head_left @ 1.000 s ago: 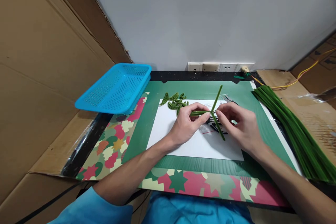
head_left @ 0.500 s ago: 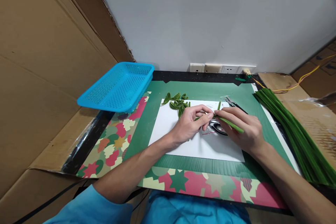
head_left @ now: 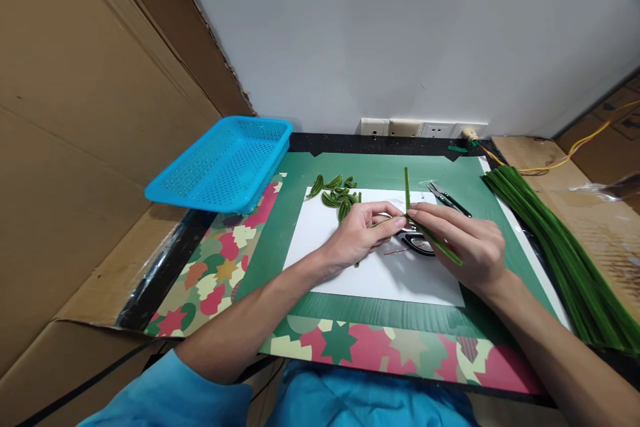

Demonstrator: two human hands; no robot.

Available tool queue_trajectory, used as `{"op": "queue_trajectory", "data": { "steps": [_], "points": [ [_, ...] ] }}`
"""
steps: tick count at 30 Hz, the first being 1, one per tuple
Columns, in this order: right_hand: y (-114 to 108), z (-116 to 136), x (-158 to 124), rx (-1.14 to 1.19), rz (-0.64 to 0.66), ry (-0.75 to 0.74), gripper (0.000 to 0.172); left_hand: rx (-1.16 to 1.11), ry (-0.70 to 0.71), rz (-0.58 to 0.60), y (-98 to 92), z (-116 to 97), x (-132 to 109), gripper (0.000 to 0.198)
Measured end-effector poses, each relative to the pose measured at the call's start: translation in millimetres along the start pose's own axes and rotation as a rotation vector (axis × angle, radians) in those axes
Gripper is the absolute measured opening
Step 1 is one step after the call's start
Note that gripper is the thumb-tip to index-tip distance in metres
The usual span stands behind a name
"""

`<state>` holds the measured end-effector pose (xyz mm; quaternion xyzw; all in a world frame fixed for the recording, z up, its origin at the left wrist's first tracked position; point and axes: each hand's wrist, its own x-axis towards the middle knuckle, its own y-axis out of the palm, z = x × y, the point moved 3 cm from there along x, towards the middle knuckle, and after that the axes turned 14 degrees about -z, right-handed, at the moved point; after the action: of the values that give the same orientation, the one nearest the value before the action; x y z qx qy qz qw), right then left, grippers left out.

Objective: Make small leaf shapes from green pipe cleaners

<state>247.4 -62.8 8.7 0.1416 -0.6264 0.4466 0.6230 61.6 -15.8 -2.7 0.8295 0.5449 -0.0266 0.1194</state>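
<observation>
My left hand (head_left: 357, 233) and my right hand (head_left: 463, 240) meet fingertip to fingertip above a white sheet (head_left: 320, 267). Both pinch fuzzy green stems (head_left: 407, 188) where they cross. One stem points up away from me, another slants down under my right fingers, and a thin end lies along my left thumb. Black-handled scissors (head_left: 419, 245) rest on the sheet beneath my hands, partly hidden. Curled green pieces (head_left: 344, 197) lie in a small heap beyond my left hand. Black snips (head_left: 450, 200) lie behind my right hand.
A blue perforated basket (head_left: 225, 163) sits at the back left. A long bundle of green fuzzy stems (head_left: 560, 257) lies on the right edge. Wall sockets (head_left: 425, 129) and a plug with a yellow cable (head_left: 560, 163) are at the back. Cardboard (head_left: 75, 113) stands on the left.
The upright stem now rises higher between my fingertips, and the slanting stem has tilted lower. My right hand has shifted slightly; both hands keep their pinch.
</observation>
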Motion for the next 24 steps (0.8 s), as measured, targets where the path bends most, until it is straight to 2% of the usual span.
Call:
{"op": "queue_trajectory", "data": {
  "steps": [2,3,7,8,10,14,20,24],
  "points": [
    [1,-2,1,0.050,-0.025,0.102,0.032,-0.003,0.015,-0.023,-1.0,-1,1,0.036],
    [2,-4,1,0.100,-0.031,0.201,0.030,0.006,0.023,-0.033,-1.6,-1,1,0.036],
    [10,-15,0,0.464,0.017,0.793,0.013,0.080,0.086,-0.055,-2.7,-2,1,0.031],
    [13,-16,0,0.558,0.051,0.896,0.014,0.103,0.114,-0.053,-2.5,-3,1,0.029],
    [17,-15,0,0.681,0.125,1.013,0.020,0.153,0.176,-0.038,-1.7,-5,0,0.026],
    [19,-12,1,0.672,0.191,1.055,0.022,0.217,0.215,-0.016,-2.2,-6,0,0.025],
    [18,-8,2,0.546,0.283,0.890,0.018,0.201,0.050,0.006,-8.0,4,1,0.033],
    [17,-8,2,0.462,0.163,0.807,0.010,0.196,0.067,-0.031,-10.3,4,4,0.035]
  ]
}}
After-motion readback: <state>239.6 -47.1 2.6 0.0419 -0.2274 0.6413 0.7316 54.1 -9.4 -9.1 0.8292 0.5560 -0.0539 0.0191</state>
